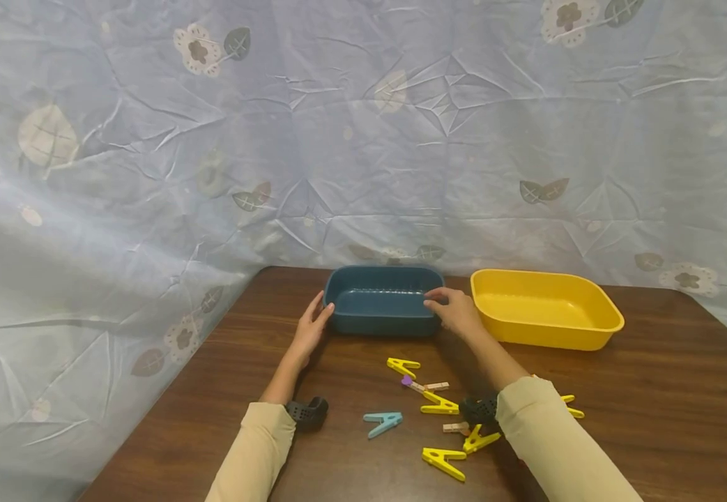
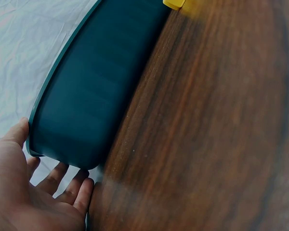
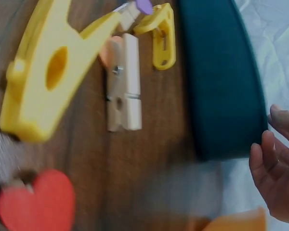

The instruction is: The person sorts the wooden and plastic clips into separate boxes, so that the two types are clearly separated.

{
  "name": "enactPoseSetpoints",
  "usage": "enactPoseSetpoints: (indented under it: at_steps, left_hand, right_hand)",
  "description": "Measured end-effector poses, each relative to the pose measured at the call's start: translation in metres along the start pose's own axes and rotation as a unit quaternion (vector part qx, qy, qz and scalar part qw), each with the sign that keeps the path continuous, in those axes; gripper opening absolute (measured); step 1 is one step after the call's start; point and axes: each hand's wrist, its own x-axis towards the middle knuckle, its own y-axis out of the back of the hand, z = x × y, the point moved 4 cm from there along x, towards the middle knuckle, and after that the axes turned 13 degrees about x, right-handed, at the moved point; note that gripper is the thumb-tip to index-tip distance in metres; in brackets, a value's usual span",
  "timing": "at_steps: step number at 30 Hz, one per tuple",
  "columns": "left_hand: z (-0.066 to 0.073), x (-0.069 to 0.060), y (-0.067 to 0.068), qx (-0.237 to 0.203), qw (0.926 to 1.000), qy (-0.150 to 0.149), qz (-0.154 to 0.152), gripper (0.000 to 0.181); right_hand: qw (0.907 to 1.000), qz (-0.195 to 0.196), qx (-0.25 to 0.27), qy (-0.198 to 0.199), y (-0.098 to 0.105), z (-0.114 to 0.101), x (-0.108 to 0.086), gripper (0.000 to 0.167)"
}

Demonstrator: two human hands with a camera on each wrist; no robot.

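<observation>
A dark blue rectangular bin (image 1: pixel 383 325) stands at the back of the table between both hands. My left hand (image 1: pixel 309 331) is at its left end, the thumb by the rim; in the left wrist view the other fingers (image 2: pixel 82 195) lie loosely bent along the end wall. At the opposite end, my right hand (image 1: pixel 460 312) has thumb and fingers spread by the rim. The right wrist view shows fingertips (image 3: pixel 256 154) at the bin's corner, with the palm away from it. Neither hand is clearly clamped round the wall.
Right of the blue bin stands a yellow bin (image 1: pixel 548 335). Nearer lie several yellow clothespins (image 1: pixel 443 464), a light blue clothespin (image 1: pixel 383 422) and small wooden clothespins (image 3: pixel 131 82), one with a red heart (image 3: pixel 41 202). A patterned cloth (image 1: pixel 363 139) hangs behind the table.
</observation>
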Motion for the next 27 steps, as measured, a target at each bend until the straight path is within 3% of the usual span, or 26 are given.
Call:
enactPoseSetpoints:
  at_steps: [6, 13, 21, 27]
  left_hand:
    - [0.002, 0.001, -0.001, 0.001, 1.0000, -0.002, -0.001, 0.061]
    - [0.002, 0.001, -0.001, 0.001, 1.0000, -0.003, -0.003, 0.060]
    - [0.001, 0.002, 0.000, 0.000, 1.0000, 0.001, -0.002, 0.060]
    - [0.000, 0.001, 0.000, -0.001, 1.0000, 0.001, 0.000, 0.060]
  right_hand:
    - [0.9991, -0.025, -0.022, 0.028, 0.009, -0.024, -0.007, 0.026]
    - [0.9936, -0.084, -0.043, 0.063, 0.013, -0.044, -0.032, 0.025]
    - [0.9881, -0.139, -0.036, 0.056, 0.012, -0.037, -0.067, 0.015]
    - [0.9797, -0.196, -0.016, 0.036, 0.006, -0.021, -0.085, 0.018]
